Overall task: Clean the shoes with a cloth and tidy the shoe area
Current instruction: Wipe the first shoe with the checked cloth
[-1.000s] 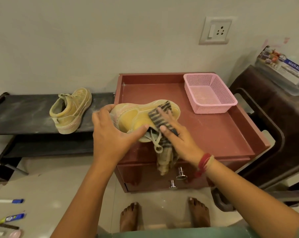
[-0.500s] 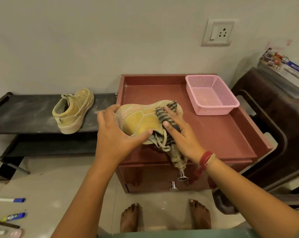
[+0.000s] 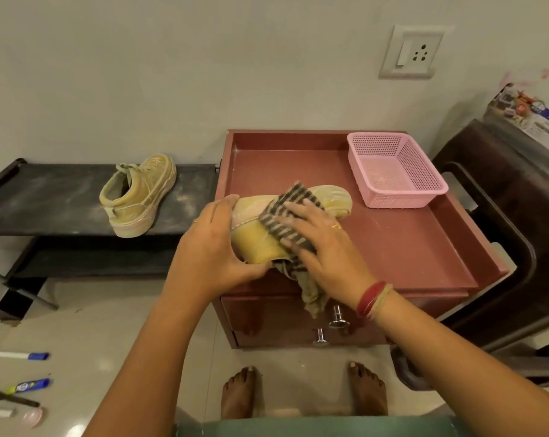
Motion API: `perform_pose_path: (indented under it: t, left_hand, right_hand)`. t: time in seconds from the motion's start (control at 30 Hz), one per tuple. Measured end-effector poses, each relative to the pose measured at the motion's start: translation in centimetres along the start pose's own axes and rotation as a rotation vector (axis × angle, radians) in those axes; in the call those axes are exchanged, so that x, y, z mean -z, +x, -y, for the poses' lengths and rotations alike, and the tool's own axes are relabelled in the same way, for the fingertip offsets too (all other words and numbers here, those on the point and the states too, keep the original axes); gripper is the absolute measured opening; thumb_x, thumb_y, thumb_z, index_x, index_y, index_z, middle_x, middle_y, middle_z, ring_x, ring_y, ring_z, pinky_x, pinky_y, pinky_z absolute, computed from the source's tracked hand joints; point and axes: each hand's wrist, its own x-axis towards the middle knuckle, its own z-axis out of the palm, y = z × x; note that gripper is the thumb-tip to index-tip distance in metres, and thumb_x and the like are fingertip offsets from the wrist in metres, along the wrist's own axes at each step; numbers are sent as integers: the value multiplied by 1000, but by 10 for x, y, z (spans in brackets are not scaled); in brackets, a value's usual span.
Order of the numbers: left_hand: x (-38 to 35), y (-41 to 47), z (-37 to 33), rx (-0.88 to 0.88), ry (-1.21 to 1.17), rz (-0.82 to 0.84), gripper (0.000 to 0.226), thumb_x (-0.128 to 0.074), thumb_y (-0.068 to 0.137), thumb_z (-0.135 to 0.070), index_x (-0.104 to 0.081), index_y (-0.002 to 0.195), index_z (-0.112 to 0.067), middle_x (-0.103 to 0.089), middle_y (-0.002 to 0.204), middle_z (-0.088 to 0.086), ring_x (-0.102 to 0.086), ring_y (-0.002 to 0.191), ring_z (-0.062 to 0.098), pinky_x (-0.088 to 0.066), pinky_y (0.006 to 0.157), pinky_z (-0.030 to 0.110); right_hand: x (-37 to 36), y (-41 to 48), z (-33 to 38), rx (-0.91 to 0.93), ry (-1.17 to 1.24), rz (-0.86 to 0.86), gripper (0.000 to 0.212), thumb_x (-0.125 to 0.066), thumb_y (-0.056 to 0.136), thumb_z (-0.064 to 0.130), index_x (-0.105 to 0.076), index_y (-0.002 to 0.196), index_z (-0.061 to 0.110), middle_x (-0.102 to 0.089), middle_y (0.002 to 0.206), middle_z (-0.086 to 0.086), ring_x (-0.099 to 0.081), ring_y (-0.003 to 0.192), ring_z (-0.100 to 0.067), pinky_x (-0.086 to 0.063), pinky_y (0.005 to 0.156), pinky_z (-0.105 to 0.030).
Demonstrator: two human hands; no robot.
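Likely midway: the left hand (image 3: pixel 210 250) grips one shoe (image 3: pixel 255 247) by the heel over the desk's (image 3: pixel 409 247) 7 o'clock corner, while the right hand (image 3: pixel 325 247) presses the cloth (image 3: pixel 282 223) on it with flat fingers. The other shoe (image 3: pixel 137 197), at 9 o'clock on the shelf (image 3: pixel 46 203), looks dusty; tidying remains.

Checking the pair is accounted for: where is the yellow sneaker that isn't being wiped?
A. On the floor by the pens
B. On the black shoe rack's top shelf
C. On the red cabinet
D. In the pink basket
B: the second sneaker stands upright on the black shoe rack, left of the red cabinet; the left hand grips the wiped sneaker.
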Motion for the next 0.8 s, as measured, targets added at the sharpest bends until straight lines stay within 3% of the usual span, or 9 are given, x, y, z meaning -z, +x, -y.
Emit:
perform_pose_path:
  t: [0.07, 0.1, 0.23, 0.4, 0.47, 0.53, 0.6, 0.7, 0.8]
  left_hand:
    - [0, 2, -3, 1, 16, -10, 103, -64, 53, -65, -44, 136, -7, -54, 127, 6, -52, 115, 20, -45, 88, 32]
    - [-1, 2, -6, -2, 11, -19, 102, -63, 54, -65, -44, 136, -6, -55, 126, 7, -53, 114, 20, -45, 88, 31]
    - [-3, 2, -12, -14, -16, -40, 95, -61, 58, -59, -47, 133, -3, -56, 123, 8, -55, 112, 22, -47, 88, 32]
    - [-5, 3, -15, -7, 39, -48, 101, -63, 57, -66, -45, 137, -7, -56, 125, 6, -55, 113, 23, -48, 87, 34]
    - [-4, 4, -14, -11, 25, -48, 100, -63, 57, -65, -45, 138, -8, -55, 125, 5, -55, 113, 23, -50, 85, 35]
    - [-3, 3, -13, -20, 0, -46, 98, -63, 57, -64, -46, 138, -11, -55, 126, 4, -55, 112, 22, -51, 84, 37]
    - [-3, 3, -11, -23, 7, -38, 98, -64, 57, -64, -45, 139, -15, -54, 125, 3, -55, 111, 23, -54, 83, 40]
    - [-4, 4, -12, -15, 39, -29, 101, -70, 55, -65, -44, 140, -17, -54, 125, 2, -54, 112, 24, -53, 83, 41]
    - [-4, 4, -13, -35, 27, -19, 102, -68, 56, -66, -43, 141, -14, -54, 125, 3, -53, 113, 23, -51, 88, 40]
  right_hand:
    - [2, 3, 0, -192, 65, -89, 52, -33, 89, 54, -53, 130, 28, -40, 146, 3, -25, 141, -19, -24, 113, -49]
    - [1, 2, 7, -201, 77, -96, 53, -32, 89, 54, -52, 131, 28, -39, 147, 3, -22, 142, -21, -23, 114, -49]
    - [-9, -8, 24, 69, 13, 41, 41, -38, 93, 46, -44, 133, 42, -30, 151, 9, -13, 145, -20, -14, 116, -52]
    - [0, 2, 5, -181, 198, -125, 40, -37, 89, 53, -45, 127, 42, -37, 147, 11, -22, 143, -19, -21, 114, -50]
    - [-3, -5, 13, -130, 168, -83, 41, -37, 90, 52, -43, 130, 43, -35, 149, 7, -16, 144, -18, -15, 117, -48]
    - [-8, -16, 19, 40, 65, 7, 40, -37, 93, 49, -41, 133, 46, -29, 151, 12, -9, 145, -15, -6, 118, -44]
    - [-7, -14, 10, 24, 77, 20, 41, -34, 92, 52, -39, 132, 49, -27, 150, 18, -8, 145, -11, -4, 117, -44]
    - [4, 2, -12, -257, 138, -120, 52, -31, 89, 57, -49, 132, 32, -35, 147, 12, -19, 143, -16, -12, 116, -53]
    - [9, -1, -9, -182, 33, -56, 49, -35, 93, 49, -45, 137, 30, -34, 150, 4, -18, 144, -18, -15, 117, -47]
